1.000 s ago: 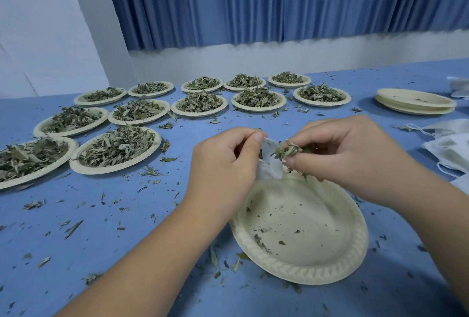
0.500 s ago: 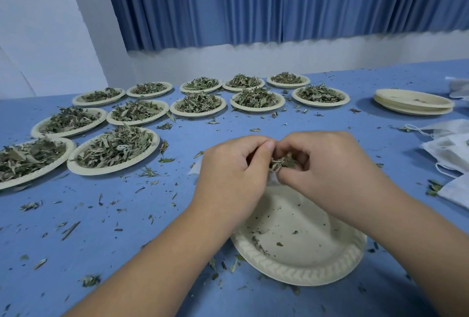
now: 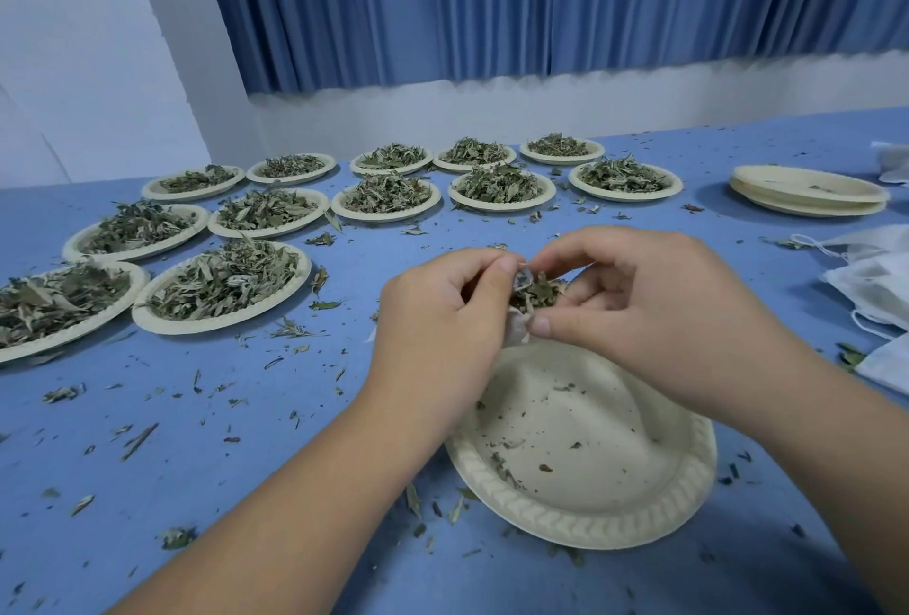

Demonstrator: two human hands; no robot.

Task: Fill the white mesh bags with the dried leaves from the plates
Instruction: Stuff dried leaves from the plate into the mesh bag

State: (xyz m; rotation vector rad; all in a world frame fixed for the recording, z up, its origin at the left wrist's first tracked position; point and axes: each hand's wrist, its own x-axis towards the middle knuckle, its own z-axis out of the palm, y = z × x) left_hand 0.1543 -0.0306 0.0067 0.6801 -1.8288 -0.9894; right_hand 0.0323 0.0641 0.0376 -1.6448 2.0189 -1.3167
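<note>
Twelve plates sit heaped on the blue table, same as a second ago?
— Yes, none touched. The near plate under the hands holds only crumbs, as before. The spare white mesh bags lie off to the right.

So what has changed?
— The hands. A second ago they were apart, with the right hand carrying a pinch of leaves toward the bag. Now it has closed in on the left hand, just above the near plate's far rim.

And the grips?
— Left thumb and fingers pinch the mouth of the mesh bag, now mostly hidden between the palms. Right fingers curl over the dried leaves at that mouth, probably pushing them in, though the opening itself is hard to see.

Meaning?
— This plate's last pinch is going in. I'd judge this bag nearly full, with closing it next.
</note>
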